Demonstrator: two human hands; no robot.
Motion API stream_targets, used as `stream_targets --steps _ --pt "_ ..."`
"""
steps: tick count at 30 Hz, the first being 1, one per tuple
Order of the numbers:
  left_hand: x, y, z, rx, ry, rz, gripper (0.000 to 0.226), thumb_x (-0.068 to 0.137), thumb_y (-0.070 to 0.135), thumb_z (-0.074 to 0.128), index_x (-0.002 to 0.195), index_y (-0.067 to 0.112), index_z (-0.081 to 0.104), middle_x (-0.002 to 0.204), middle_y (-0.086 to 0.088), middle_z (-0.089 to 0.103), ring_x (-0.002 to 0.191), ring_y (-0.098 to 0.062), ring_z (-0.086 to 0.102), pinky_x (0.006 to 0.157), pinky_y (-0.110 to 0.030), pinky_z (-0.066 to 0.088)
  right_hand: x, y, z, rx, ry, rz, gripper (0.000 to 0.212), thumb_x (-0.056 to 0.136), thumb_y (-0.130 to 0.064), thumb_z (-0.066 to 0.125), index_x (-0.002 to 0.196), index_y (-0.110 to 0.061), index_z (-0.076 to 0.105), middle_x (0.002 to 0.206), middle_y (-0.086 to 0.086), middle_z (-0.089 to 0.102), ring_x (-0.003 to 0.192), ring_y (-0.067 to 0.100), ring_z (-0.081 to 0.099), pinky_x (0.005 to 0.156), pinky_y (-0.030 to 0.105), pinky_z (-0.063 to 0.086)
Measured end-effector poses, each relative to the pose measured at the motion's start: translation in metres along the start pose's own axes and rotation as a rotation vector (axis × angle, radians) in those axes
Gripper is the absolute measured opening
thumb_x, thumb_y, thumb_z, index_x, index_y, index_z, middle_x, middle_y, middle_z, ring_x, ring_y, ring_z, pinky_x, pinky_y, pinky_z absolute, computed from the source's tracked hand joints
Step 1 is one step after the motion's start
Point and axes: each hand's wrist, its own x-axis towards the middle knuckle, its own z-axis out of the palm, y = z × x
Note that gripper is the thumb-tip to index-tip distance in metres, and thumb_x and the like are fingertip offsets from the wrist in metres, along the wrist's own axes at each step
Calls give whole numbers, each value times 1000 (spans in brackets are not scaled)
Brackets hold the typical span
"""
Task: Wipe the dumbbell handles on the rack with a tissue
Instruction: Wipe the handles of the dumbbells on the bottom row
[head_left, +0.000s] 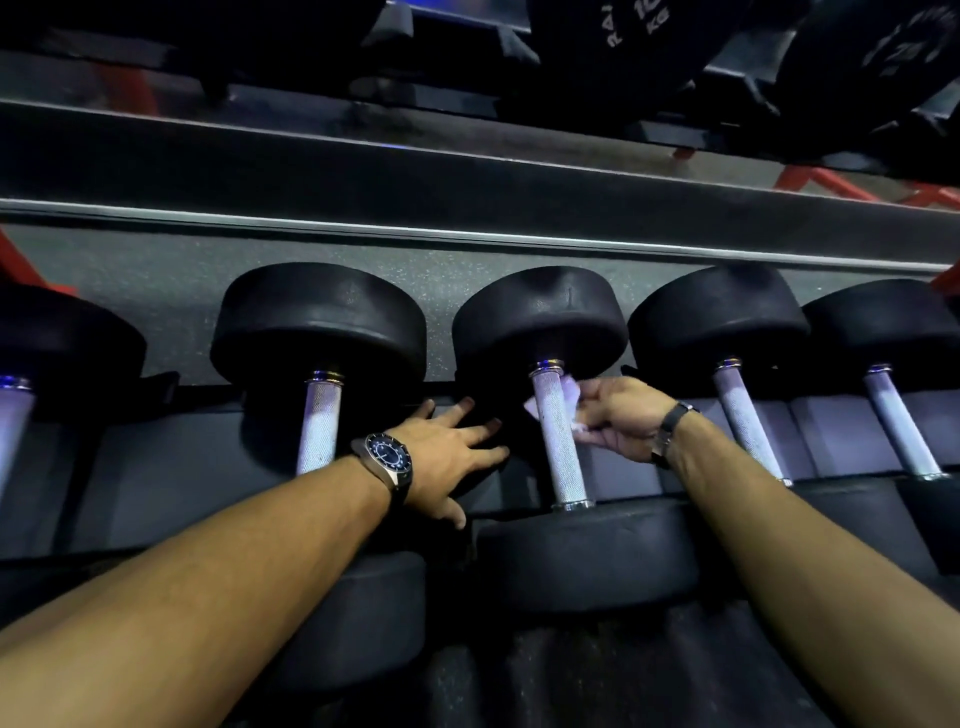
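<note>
The tissue (569, 400) is a small, crumpled, pale piece, tinted faintly violet by the light, and it is wrapped around the upper part of a knurled metal handle (556, 436). One bit of it shows to the left of the bar and more of it bunches on the right side, just below the chrome collar. The right hand (618, 413) pinches it there, fingers closed on the tissue and pressing it against the handle.

That handle belongs to the middle dumbbell (540, 322), whose round black far head sits upright on the rack (623, 470) while its near head lies lower in the picture. The bar looks silvery, with a fine cross-hatched grip and shiny rings at both ends.

The left hand (449, 454) lies flat and spread, holding nothing, palm down on the dark cradle just to the left of the handle. A wristwatch (387, 454) with a dark dial is on that wrist; a band (670, 431) circles the right wrist.

More dumbbells with similar handles stand on either side, in a row.
</note>
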Motion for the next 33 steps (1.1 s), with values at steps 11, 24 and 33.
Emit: stream_targets --steps 11,24,33 --pt "1 0 -1 -14 1 -1 102 81 61 69 158 37 7 167 4 1 152 -35 -6 115 -68 18 5 6 5 -178 -101 8 33 89 20 45 96 -5 66 75 6 71 67 13 70 67 24 58" --pt "2 0 0 -30 -16 -2 102 81 60 69 158 37 6 167 5 0 152 -35 -8 113 -70 19 -1 8 -1 -155 -81 32 37 88 23 41 97 -1 67 73 3 69 61 8 65 60 18 56" --pt "1 1 -3 -27 -24 -6 103 80 61 71 158 38 7 167 5 0 152 -35 -6 113 -70 20 -6 -9 5 -185 -34 10 48 85 27 34 111 -1 64 86 4 74 76 11 69 70 23 57"
